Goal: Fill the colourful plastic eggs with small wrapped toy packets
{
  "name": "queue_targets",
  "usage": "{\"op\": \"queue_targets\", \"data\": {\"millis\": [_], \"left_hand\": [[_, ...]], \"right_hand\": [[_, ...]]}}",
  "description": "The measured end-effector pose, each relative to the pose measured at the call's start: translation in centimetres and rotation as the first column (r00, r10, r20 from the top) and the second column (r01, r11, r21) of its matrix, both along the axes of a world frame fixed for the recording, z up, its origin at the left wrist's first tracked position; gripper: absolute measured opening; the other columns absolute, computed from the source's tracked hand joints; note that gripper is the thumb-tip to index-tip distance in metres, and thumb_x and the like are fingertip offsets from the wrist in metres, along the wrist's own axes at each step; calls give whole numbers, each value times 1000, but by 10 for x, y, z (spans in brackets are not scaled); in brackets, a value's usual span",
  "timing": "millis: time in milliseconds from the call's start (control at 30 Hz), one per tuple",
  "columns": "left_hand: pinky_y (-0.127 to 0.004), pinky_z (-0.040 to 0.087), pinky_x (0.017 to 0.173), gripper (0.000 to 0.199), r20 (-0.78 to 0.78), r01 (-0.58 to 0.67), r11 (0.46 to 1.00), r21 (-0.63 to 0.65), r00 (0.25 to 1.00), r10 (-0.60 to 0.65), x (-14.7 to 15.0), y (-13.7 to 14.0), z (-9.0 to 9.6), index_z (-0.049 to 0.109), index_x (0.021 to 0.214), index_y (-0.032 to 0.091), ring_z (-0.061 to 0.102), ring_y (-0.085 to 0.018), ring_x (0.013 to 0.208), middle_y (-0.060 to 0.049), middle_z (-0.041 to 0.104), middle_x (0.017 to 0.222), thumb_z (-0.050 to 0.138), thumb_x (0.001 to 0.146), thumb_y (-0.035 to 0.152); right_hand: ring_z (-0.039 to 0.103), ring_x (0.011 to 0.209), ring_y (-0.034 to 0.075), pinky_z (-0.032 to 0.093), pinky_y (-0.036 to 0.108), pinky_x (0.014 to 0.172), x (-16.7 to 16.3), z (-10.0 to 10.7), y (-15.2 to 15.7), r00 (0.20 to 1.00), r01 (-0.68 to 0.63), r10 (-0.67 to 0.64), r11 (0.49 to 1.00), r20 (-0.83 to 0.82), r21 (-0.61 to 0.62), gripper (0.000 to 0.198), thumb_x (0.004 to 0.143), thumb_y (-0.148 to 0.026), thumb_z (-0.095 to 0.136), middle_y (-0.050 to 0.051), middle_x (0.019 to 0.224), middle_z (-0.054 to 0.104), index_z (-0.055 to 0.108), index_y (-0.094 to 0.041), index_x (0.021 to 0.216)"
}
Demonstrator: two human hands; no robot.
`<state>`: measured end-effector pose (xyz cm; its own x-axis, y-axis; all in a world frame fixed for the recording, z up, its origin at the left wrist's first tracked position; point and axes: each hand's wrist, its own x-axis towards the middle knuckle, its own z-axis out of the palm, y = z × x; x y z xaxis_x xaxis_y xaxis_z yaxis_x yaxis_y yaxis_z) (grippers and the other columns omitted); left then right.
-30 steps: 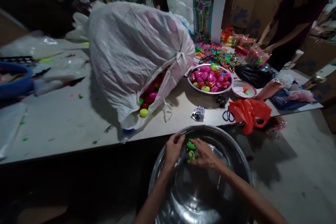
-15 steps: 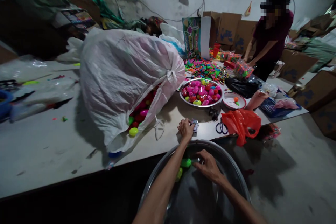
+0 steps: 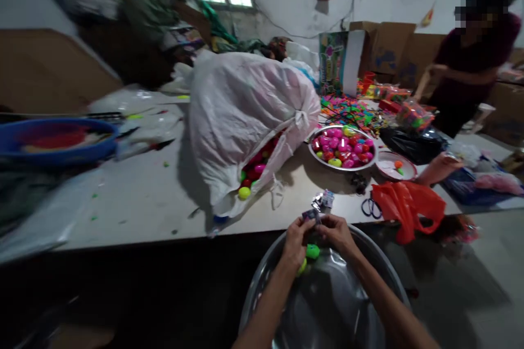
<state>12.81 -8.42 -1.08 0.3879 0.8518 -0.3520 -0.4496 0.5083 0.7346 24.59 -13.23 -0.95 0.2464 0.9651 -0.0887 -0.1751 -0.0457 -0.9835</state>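
Observation:
Above the far rim of a large metal basin, my left hand and my right hand come together. Both pinch a small dark printed packet between the fingertips; what is printed on it is too small to read. Just beyond, on the table edge, lies a little pile of shiny silvery packets. Inside the basin, below my hands, are a green plastic egg and a yellow-green one, partly hidden by my left hand.
A big white sack spills coloured plastic eggs on the table. Behind my hands stands a bowl of wrapped eggs. Scissors and a red plastic bag lie to the right. A blue basin sits left; another person stands back right.
My left hand has drawn back from the silvery packets with a small packet. My right hand has risen from the basin to meet it. The view has swung left.

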Motion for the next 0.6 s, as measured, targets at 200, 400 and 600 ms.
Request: {"op": "queue_targets", "data": {"millis": [200, 400, 600], "left_hand": [[-29, 50, 65, 34, 115, -126, 991, -34, 985, 129, -83, -8, -1, 68, 93, 12, 65, -23, 82, -13, 69, 95, 69, 68, 36], [-27, 51, 65, 31, -144, -589, 807, 36, 796, 587, -163, 12, -5, 69, 84, 14, 66, -16, 67, -5, 71, 76, 77, 60, 30], [-26, 51, 58, 31, -275, -550, 835, 25, 799, 534, -169, 5, -19, 69, 74, 13, 66, -17, 62, -7, 71, 70, 83, 50, 26]], "right_hand": [[46, 45, 9, 35, 21, 47, -73, -7, 34, 907, -418, 420, 907, 17, -53, 23, 66, -36, 71, -3, 52, 55, 64, -14, 67], [60, 75, 20, 42, 30, 66, -143, 32, 156, 444, -318, 218, 945, 869, -75, 18, 84, -23, 49, 8, 80, 65, 65, -15, 81], [56, 93, 26, 40, 38, 80, -194, 37, 207, 334, -310, 176, 948, 926, -68, 18, 76, -6, 48, 17, 97, 62, 63, -13, 84]]}}
